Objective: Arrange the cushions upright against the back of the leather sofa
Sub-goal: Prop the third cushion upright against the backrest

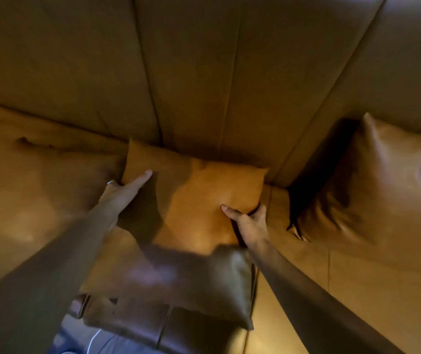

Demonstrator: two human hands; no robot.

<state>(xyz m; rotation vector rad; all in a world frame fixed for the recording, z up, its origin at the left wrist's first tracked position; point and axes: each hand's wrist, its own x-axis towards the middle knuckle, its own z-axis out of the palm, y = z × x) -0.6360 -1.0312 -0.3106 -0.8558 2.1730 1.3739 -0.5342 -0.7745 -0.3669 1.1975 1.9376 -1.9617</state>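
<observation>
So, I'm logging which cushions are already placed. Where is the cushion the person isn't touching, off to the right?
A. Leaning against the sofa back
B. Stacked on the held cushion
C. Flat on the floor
A: the right cushion leans against the sofa back, away from both hands.

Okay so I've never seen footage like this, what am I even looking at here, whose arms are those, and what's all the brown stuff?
There is no machine here. A person wears a camera on their head, so this one picture looks forward and down along their own two bare arms. The brown surface is a leather sofa: its seat below, its padded back rising behind. The left hand and the right hand grip the two sides of an orange cushion, whose far edge reaches the sofa back. A shinier leather cushion lies nearer the person, partly under it. Another leather cushion already leans against the back on the right. The picture is dim and a little blurred.
</observation>
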